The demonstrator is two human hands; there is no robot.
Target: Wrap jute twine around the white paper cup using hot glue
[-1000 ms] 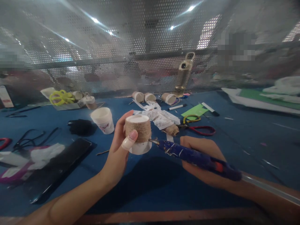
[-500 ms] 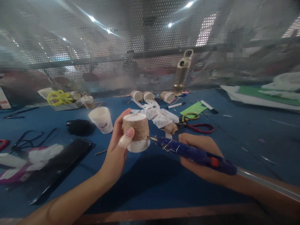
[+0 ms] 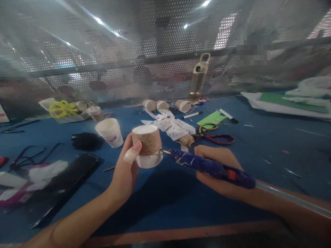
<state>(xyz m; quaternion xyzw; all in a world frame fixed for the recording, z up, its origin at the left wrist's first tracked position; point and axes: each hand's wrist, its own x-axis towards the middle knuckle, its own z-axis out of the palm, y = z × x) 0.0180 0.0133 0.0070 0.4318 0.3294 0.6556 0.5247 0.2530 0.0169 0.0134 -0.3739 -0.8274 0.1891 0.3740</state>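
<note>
My left hand (image 3: 126, 165) holds a paper cup (image 3: 148, 144) upside down, its upper part wound with brown twine and a white band bare near the rim. The thumb, with a bandage-like wrap, presses on the twine. In my right hand (image 3: 217, 168) is a blue glue gun (image 3: 204, 164), a clear glue stick coming out of its back end. Its metal tip meets the cup's right side at the lower edge of the twine. Just left of my left hand stands a stack of white paper cups (image 3: 110, 132).
Behind the cup lie crumpled white lace (image 3: 173, 126) and a twine ball (image 3: 186, 140). Scissors (image 3: 219, 139), green paper (image 3: 212, 118) and a clear bottle (image 3: 199, 81) are farther right. A black case (image 3: 67, 186) and a black pouch (image 3: 85, 141) lie left.
The view has shifted slightly. The held cup has turned a little, and my left fingers behind it show less. The glue gun's tip stays at the twine's lower edge.
</note>
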